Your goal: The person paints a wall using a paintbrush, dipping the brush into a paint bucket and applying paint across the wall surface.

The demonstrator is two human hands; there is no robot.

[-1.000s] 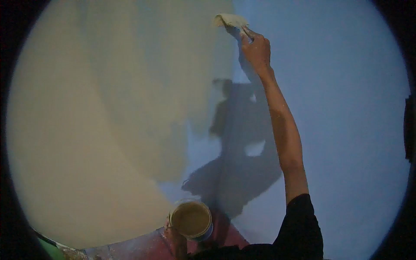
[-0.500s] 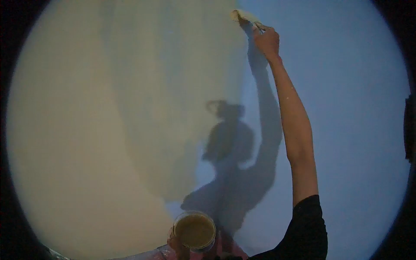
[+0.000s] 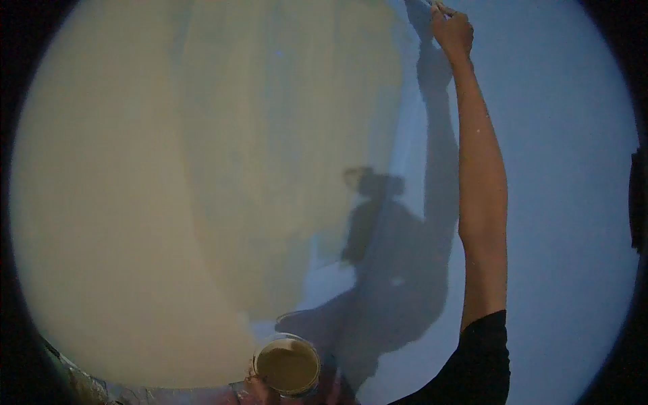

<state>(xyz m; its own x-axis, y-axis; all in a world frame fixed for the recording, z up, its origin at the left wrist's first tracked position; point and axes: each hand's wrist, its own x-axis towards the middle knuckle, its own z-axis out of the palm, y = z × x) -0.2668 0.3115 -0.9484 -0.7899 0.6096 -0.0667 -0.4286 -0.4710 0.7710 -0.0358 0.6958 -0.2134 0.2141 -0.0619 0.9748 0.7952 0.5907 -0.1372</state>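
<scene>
High at the top edge, my right hand [image 3: 453,30] is closed around the handle of a paintbrush [image 3: 437,6]; its bristle end is out of view. Down at the bottom, my left hand [image 3: 254,387] grips the left side of a round, clear-rimmed paint container [image 3: 318,364], partly hidden by it. Brownish-cream paint [image 3: 287,371] fills part of that container. In front of me stands a wall, with cream paint [image 3: 101,202] on the left and blue [image 3: 567,202] on the right. Streaky, thinner cream strokes [image 3: 297,121] lie between them.
My shadow [image 3: 398,270] falls across the wall, over the border of cream and blue. A dark object [image 3: 636,202] stands at the far right edge. At the lower left, the wall's bottom meets a cluttered strip [image 3: 81,381] that I cannot make out.
My right hand has moved up and to the right with the paintbrush, whose bristles have left the view. The paint container sits slightly lower and further left in view.
</scene>
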